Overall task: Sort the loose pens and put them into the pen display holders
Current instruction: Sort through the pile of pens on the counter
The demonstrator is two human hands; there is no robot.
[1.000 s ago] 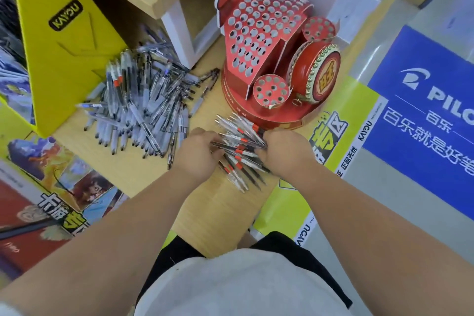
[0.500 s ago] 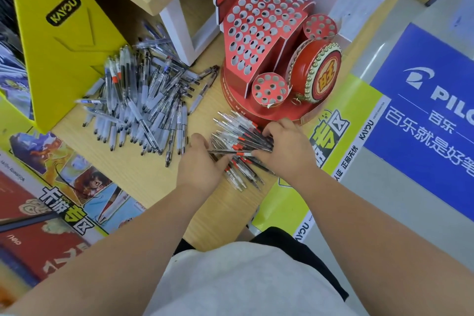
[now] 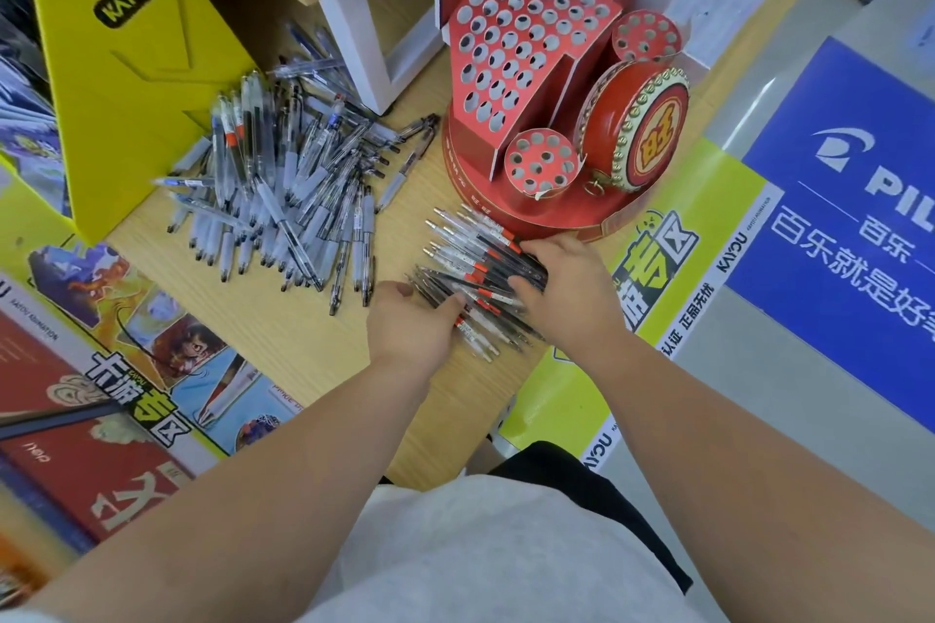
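Observation:
A small bundle of black-and-red pens (image 3: pixel 475 263) lies on the wooden counter (image 3: pixel 283 339) just in front of the red display holder (image 3: pixel 536 66), whose many round holes stand empty. My left hand (image 3: pixel 410 329) touches the bundle's near left end with its fingers on the pens. My right hand (image 3: pixel 566 288) covers the bundle's right end, fingers curled over the pens. A large heap of clear-and-grey pens (image 3: pixel 283 187) spreads out to the left, apart from both hands.
A yellow cardboard stand (image 3: pixel 116 66) rises left of the heap. A wooden shelf with a white post (image 3: pixel 354 30) overhangs the back. Printed posters (image 3: pixel 116 369) cover the counter's left side. The counter's front edge runs right of the bundle, with floor signs (image 3: pixel 835 218) below.
Both hands have drawn the black-and-red pens closer into a tighter bundle. My right hand slid onto its right end, and my left hand pushed in from the near left.

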